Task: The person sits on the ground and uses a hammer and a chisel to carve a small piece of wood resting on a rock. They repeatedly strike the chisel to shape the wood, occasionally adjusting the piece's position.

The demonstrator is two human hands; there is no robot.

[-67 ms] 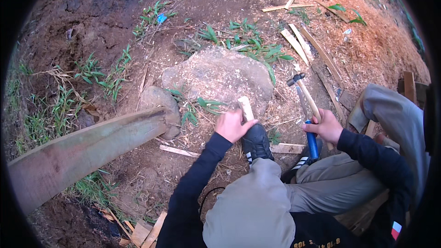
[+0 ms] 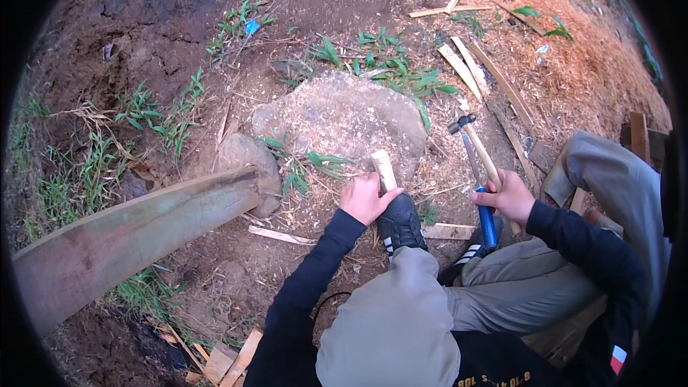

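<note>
My left hand (image 2: 363, 199) is closed round a short pale piece of wood (image 2: 384, 170). The wood's upper end sticks out beyond my fingers, over the near edge of a flat stone (image 2: 337, 111) strewn with chips. Just behind that hand is the toe of my black shoe (image 2: 401, 218). My right hand (image 2: 513, 199) grips a hammer (image 2: 481, 149) by its wooden handle, its dark metal head pointing away from me. Against the same hand lies a tool with a narrow metal blade and a blue handle (image 2: 487, 226); my fingers partly hide where the two meet.
A long weathered board (image 2: 136, 233) slants in from the left, its end by a rounded stone (image 2: 252, 165). Wood strips (image 2: 502, 82) and sawdust cover the ground at right. Another person's bent leg (image 2: 613, 172) is at far right. Offcuts (image 2: 233, 362) lie lower left.
My left hand has shifted very slightly to the right round the wood. The right hand and its tools look unmoved.
</note>
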